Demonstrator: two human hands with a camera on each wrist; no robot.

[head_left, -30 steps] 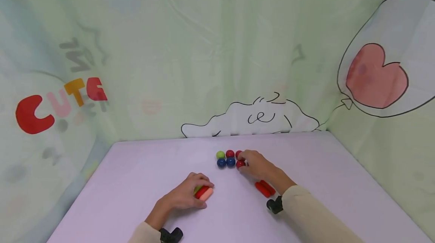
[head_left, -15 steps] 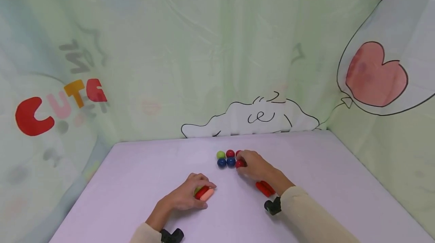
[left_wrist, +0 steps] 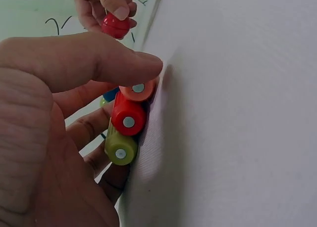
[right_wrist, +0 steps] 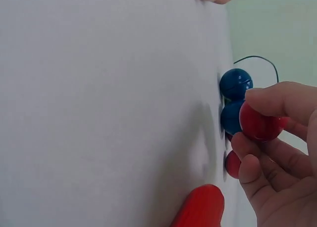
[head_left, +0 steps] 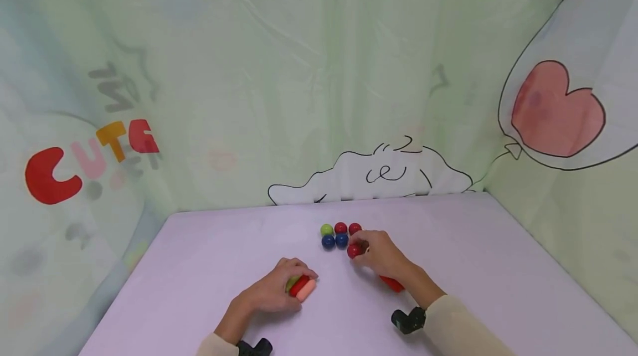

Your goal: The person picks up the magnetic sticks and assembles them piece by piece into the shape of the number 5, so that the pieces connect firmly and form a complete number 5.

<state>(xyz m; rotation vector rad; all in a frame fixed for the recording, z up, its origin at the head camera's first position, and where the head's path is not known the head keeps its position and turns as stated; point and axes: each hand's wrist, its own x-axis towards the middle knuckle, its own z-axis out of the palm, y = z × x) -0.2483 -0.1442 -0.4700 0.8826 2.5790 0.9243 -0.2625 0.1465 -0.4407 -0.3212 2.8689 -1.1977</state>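
Observation:
Between the thumb and fingers of my right hand [head_left: 382, 255] is a red ball [right_wrist: 260, 124], pinched and held off the table in the right wrist view. My left hand [head_left: 276, 288] curls round a row of three short rounded cylinders on the table: olive green [left_wrist: 121, 150], red [left_wrist: 129, 119] and peach [head_left: 306, 290]. Its thumb lies across the near end of the peach one. Beyond the right hand sit two blue balls [head_left: 335, 241], a lime green ball [head_left: 326, 229] and two red balls [head_left: 348, 228], grouped close together.
Red cylinders [head_left: 391, 283] lie under the right forearm, partly hidden by it. The pale lilac table [head_left: 209, 245] ends at a printed curtain [head_left: 239, 123] at the back and sides. Black wrist cameras [head_left: 408, 320] are strapped on both wrists.
The right hand has taken the near red ball away from the group, toward the person. The left hand has stayed almost still round the cylinders.

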